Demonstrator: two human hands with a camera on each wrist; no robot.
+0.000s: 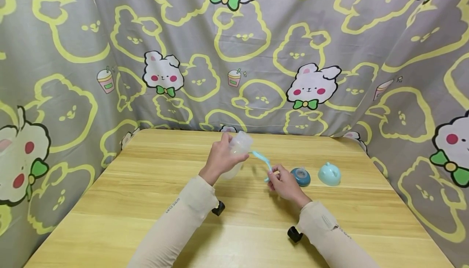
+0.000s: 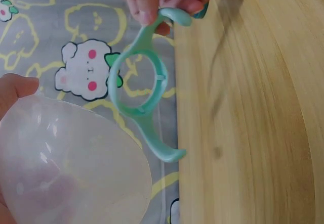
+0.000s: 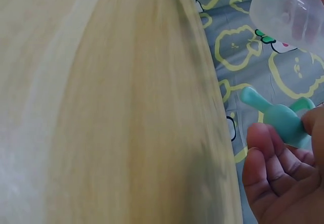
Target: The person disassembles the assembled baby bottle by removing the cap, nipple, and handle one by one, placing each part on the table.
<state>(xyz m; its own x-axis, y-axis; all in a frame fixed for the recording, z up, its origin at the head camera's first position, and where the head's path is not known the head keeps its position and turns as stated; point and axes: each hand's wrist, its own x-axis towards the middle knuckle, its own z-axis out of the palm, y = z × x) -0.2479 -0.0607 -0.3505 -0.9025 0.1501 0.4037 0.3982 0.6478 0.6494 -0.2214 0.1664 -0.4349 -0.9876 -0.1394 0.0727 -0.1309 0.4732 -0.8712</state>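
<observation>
My left hand (image 1: 221, 157) grips a translucent baby bottle (image 1: 242, 142), tilted above the table. In the left wrist view the bottle's rounded bottom (image 2: 76, 153) fills the lower left. Between the thumb and fingers of my right hand (image 1: 283, 183) is one end of a light teal two-handled bottle grip (image 1: 261, 157). Its round middle ring (image 2: 115, 82) faces the left wrist camera, with nothing through it, and one curved handle (image 2: 162, 150) points away from the right hand. The grip hangs just right of the bottle, apart from it in both wrist views.
A dark blue bottle collar (image 1: 301, 177) with a clear middle lies just right of my right hand. Farther right sits a light teal domed cap (image 1: 329, 174) with small ears. The wooden table (image 1: 121, 203) ends at a patterned grey curtain (image 1: 256, 27) on the back and sides.
</observation>
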